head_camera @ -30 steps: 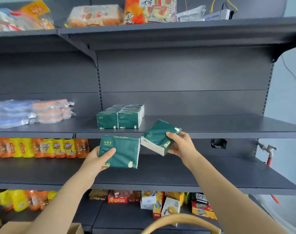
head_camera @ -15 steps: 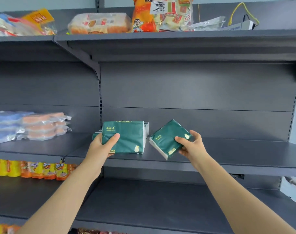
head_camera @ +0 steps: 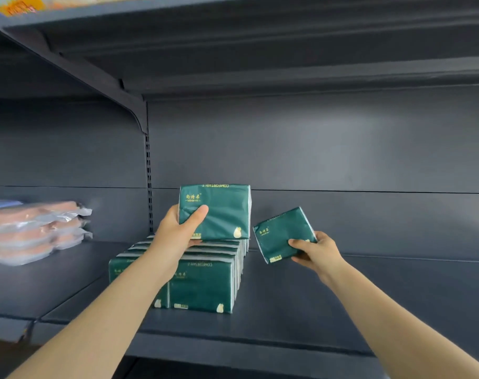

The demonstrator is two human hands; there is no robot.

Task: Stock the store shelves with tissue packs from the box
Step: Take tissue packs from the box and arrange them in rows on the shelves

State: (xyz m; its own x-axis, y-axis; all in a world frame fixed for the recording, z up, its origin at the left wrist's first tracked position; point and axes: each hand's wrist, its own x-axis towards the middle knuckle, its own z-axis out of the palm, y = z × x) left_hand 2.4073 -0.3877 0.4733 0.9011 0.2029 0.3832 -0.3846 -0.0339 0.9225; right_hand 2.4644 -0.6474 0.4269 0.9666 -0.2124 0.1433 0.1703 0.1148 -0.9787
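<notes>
Stocking partway: two rows of tissue packs (head_camera: 205, 285) sit on shelf (head_camera: 342, 296); left hand (head_camera: 178, 233) grips upright pack (head_camera: 219, 212) above rows, right hand (head_camera: 317, 250) pinches tilted pack (head_camera: 282, 233) beside them, both unplaced.

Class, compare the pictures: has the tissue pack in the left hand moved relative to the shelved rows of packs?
Yes. The left-hand tissue pack rose from below the shelved rows to above them.

A dark grey metal shelf (head_camera: 328, 302) has a grey back panel (head_camera: 328, 143); a slanted bracket (head_camera: 96, 80) carries the upper shelf (head_camera: 260, 36).
</notes>
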